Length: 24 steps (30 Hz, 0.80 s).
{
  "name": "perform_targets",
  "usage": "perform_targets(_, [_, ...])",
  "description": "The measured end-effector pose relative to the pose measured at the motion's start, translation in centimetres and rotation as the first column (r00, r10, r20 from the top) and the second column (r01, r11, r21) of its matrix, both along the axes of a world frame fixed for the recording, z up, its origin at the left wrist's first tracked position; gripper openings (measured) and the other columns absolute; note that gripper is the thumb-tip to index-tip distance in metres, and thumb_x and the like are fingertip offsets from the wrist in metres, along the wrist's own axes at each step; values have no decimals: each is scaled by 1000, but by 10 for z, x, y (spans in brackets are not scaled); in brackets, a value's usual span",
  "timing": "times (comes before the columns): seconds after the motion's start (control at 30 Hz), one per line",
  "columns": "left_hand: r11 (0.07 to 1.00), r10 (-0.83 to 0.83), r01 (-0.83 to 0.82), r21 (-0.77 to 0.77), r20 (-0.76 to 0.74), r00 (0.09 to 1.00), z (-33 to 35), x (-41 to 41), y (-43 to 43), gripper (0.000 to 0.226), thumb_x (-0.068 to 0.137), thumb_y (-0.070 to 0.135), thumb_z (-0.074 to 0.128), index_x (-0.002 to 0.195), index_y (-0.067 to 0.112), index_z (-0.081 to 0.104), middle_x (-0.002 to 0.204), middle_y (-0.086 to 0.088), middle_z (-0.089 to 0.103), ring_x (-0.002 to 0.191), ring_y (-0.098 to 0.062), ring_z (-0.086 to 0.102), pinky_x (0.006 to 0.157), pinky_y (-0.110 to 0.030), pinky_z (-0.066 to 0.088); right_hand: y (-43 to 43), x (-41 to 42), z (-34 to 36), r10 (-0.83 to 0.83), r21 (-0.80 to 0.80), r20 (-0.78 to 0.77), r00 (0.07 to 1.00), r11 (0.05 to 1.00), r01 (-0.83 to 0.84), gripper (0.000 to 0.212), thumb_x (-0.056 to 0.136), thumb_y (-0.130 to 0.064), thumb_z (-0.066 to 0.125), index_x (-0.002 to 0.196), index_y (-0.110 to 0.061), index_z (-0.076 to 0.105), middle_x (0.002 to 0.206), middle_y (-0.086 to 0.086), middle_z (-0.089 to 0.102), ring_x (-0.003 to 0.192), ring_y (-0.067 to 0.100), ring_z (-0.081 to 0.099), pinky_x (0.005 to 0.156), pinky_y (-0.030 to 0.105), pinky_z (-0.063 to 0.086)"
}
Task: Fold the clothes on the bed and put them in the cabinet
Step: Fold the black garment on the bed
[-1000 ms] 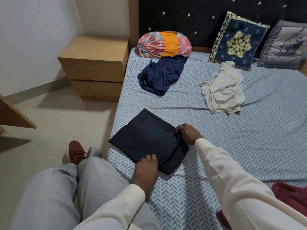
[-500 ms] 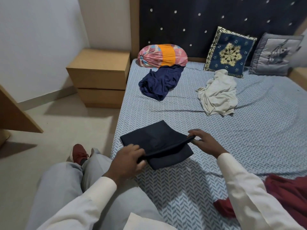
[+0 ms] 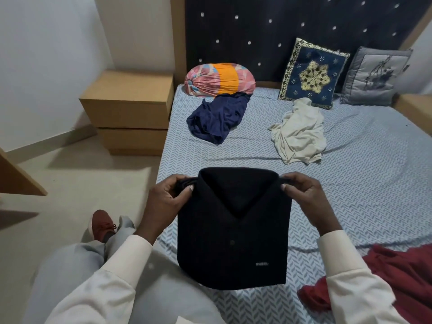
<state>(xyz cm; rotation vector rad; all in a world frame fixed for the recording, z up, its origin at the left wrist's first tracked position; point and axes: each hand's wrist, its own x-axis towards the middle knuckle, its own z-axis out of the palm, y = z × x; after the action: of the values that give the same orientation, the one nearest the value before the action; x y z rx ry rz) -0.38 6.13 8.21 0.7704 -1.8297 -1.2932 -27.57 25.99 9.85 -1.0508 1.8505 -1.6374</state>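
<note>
So the folded black shirt is hanging in the air over the near edge of the bed, collar up, and it's looking like soft, light knit stuff. My guess is it's going to flop open the second the grip goes lopsided, so the two top corners by the collar are the sensible spots to be grabbing, or sliding a flat palm under the whole bundle for carrying. The left hand is pinching the top left corner, thumb on the front and fingers curled around behind. The right hand is doing the same on the top right corner, so both are closed tight on fabric and nothing else. Just to the right a red garment is sitting crumpled on the sheet, not folded yet. Further up, a navy garment and a cream garment are lying in heaps, well apart from each other. Beyond the navy one, a striped bolster is leaning at the headboard. I'm not seeing the cabinet for sure, just a wooden nightstand beside the bed.
</note>
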Motion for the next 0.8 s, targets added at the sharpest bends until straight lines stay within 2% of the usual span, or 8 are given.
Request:
perform_targets(0.13, [989, -122, 107, 99, 164, 979, -30, -16, -35, 6, 86, 14, 73, 89, 20, 74, 84, 1, 74, 80, -18, 70, 74, -31, 56, -18, -15, -30, -35, 173, -30, 999, 984, 39, 14, 88, 7, 63, 88, -5, 71, 74, 7, 69, 68, 15, 61, 65, 28, 50])
perform_targets(0.23, [983, -158, 127, 129, 267, 951, -42, -41, -63, 4, 87, 20, 72, 85, 22, 74, 78, 2, 74, 70, -10, 67, 63, -28, 56, -43, -31, -47, -61, 302, -79, 995, 950, 82, 14, 88, 0, 65, 85, -12, 71, 73, 8, 69, 68, 20, 63, 65, 35, 54])
perform_targets(0.37, [994, -56, 23, 103, 325, 944, -55, -83, -99, 7, 85, 33, 72, 85, 26, 72, 79, 8, 73, 78, -10, 69, 69, -29, 55, -86, -51, -61, -202, 349, -138, 970, 906, 238, 4, 87, -23, 69, 85, -21, 72, 76, 1, 73, 71, 18, 69, 68, 39, 57])
perform_targets(0.43, [973, -29, -56, 225, 354, 935, -71, -98, -116, 22, 83, 42, 69, 98, 25, 67, 94, 0, 71, 88, -18, 68, 80, -36, 56, -102, -61, -77, -297, 376, -76, 952, 875, 304, 15, 85, -38, 68, 94, -25, 68, 89, 2, 74, 78, 18, 70, 71, 39, 59])
perform_targets(0.5, [936, -86, -105, 337, 505, 859, -96, -101, -121, 45, 84, 52, 64, 113, 17, 59, 112, -9, 66, 100, -28, 65, 89, -42, 54, -107, -66, -103, -376, 476, 86, 923, 829, 293, 35, 84, -45, 67, 111, -26, 57, 111, 14, 69, 81, 21, 67, 63, 36, 57])
perform_targets(0.57, [934, -174, -87, 345, 655, 736, -120, -91, -105, 49, 87, 51, 61, 109, 8, 58, 113, -17, 65, 104, -33, 63, 89, -39, 51, -100, -61, -129, -304, 653, 53, 951, 731, 197, 55, 83, -48, 67, 126, -18, 48, 123, 19, 62, 93, 28, 65, 67, 35, 54])
perform_targets(0.67, [960, -119, -110, 256, 733, 669, -128, -69, -68, 45, 88, 45, 63, 117, 11, 54, 117, -11, 63, 112, -31, 59, 88, -34, 45, -75, -35, -140, -190, 767, -86, 978, 614, 186, 52, 82, -47, 72, 111, -7, 56, 112, 16, 66, 98, 29, 64, 78, 36, 52])
perform_targets(0.8, [985, -73, -88, 149, 819, 569, -138, -42, -34, 54, 81, 56, 65, 109, 12, 55, 111, -11, 60, 101, -31, 60, 81, -36, 50, -35, 2, -135, -157, 801, 72, 985, 597, 37, 60, 65, -59, 78, 104, -19, 57, 101, 3, 68, 91, 19, 66, 68, 32, 54])
